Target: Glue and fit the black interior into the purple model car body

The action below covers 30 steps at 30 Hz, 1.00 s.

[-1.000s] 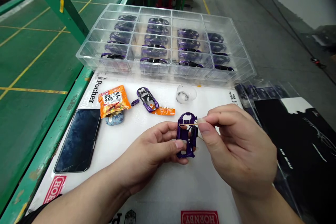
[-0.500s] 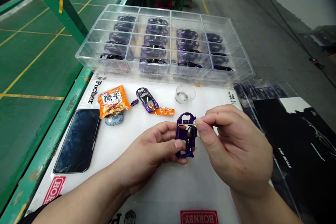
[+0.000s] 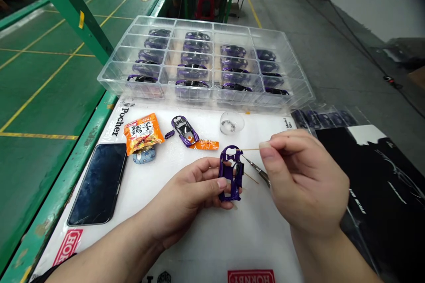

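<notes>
My left hand [image 3: 194,192] pinches a purple toy car body [image 3: 229,172] between thumb and fingers, holding it underside up just above the white sheet [image 3: 206,230]. My right hand [image 3: 303,181] is closed on a thin wooden stick [image 3: 249,149] whose tip sits just right of the car body's front end. Metal tweezers [image 3: 256,169] stick out from under the right hand toward the car body. A second purple car body [image 3: 185,131] lies on the sheet farther back.
A clear compartment tray [image 3: 206,59] with several purple car bodies stands at the back. A phone [image 3: 98,184], an orange snack packet [image 3: 143,131], a torn orange wrapper [image 3: 205,144] and a small clear cup [image 3: 231,122] lie on the sheet. A green frame edge [image 3: 63,172] runs along the left.
The stick's tip has drawn back to the right, off the car body. The tweezers now show under my right hand. The camera tilted slightly, shifting the scene down.
</notes>
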Each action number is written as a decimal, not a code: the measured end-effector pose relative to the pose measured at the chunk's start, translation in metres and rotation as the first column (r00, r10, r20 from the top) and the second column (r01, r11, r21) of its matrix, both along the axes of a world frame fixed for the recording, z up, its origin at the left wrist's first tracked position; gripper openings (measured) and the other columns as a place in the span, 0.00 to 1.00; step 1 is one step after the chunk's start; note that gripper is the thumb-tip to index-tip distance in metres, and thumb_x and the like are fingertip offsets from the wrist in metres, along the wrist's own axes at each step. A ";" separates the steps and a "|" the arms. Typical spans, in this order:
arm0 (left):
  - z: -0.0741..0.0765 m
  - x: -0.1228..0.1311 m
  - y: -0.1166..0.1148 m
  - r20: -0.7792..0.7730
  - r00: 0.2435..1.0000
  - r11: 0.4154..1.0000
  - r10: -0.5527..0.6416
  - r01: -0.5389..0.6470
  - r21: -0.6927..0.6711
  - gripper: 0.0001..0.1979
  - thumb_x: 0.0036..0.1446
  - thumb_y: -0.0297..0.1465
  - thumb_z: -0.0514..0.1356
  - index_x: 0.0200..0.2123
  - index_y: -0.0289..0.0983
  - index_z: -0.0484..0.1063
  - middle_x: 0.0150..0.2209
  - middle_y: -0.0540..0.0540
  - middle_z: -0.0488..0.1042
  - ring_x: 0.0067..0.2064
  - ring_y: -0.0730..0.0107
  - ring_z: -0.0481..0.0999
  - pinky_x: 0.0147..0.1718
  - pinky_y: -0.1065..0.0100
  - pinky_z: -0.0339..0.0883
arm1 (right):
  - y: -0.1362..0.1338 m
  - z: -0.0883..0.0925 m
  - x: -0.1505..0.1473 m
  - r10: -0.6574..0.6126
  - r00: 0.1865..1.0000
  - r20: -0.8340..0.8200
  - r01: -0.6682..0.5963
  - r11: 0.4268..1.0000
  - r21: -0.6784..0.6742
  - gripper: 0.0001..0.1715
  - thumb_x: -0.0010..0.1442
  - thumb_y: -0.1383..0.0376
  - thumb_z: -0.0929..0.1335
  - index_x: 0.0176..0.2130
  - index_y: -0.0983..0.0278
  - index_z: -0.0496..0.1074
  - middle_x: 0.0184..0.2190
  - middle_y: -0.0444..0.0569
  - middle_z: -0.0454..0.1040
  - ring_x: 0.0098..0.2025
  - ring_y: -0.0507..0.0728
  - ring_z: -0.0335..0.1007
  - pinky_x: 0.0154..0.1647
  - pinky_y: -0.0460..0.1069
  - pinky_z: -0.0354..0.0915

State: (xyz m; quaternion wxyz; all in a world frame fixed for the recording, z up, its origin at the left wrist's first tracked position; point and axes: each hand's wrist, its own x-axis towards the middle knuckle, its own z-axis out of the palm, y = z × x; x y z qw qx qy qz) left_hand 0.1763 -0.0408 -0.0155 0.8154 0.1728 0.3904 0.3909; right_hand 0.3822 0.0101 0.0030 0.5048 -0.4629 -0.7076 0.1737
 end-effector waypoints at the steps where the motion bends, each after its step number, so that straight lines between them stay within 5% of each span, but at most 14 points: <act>1: 0.000 0.000 0.000 -0.012 1.000 1.000 0.010 -0.010 -0.007 0.21 0.63 0.34 0.76 0.57 0.36 0.82 0.45 0.40 0.84 0.50 0.55 0.85 0.45 0.63 0.80 | 0.005 -0.001 0.004 -0.037 0.999 -0.001 0.037 0.999 -0.005 0.04 0.73 0.65 0.76 0.41 0.57 0.80 0.38 0.45 0.79 0.40 0.58 0.75 0.42 0.55 0.70; 6: 0.000 0.000 0.002 -0.072 0.996 0.998 0.054 -0.056 -0.029 0.20 0.63 0.33 0.75 0.56 0.35 0.82 0.41 0.41 0.83 0.48 0.56 0.85 0.43 0.65 0.79 | 0.036 -0.013 0.025 -0.170 0.977 0.130 0.177 0.983 -0.048 0.07 0.73 0.60 0.76 0.40 0.58 0.81 0.36 0.45 0.79 0.36 0.57 0.73 0.38 0.52 0.68; 12: 0.001 0.000 0.002 -0.102 0.993 0.996 0.065 -0.070 -0.045 0.19 0.62 0.33 0.76 0.54 0.34 0.82 0.40 0.40 0.84 0.47 0.57 0.86 0.41 0.66 0.80 | 0.065 -0.034 0.032 -0.148 0.964 0.220 0.172 0.981 -0.090 0.08 0.71 0.61 0.74 0.38 0.61 0.81 0.33 0.46 0.78 0.33 0.57 0.70 0.38 0.52 0.67; 30: 0.000 -0.002 0.003 -0.067 0.991 0.993 0.119 -0.118 0.025 0.20 0.63 0.32 0.75 0.56 0.34 0.81 0.38 0.41 0.83 0.45 0.56 0.88 0.37 0.67 0.82 | 0.075 -0.056 0.024 -0.040 0.946 0.322 0.096 0.982 -0.161 0.09 0.72 0.61 0.72 0.39 0.60 0.82 0.38 0.51 0.83 0.40 0.63 0.78 0.46 0.56 0.71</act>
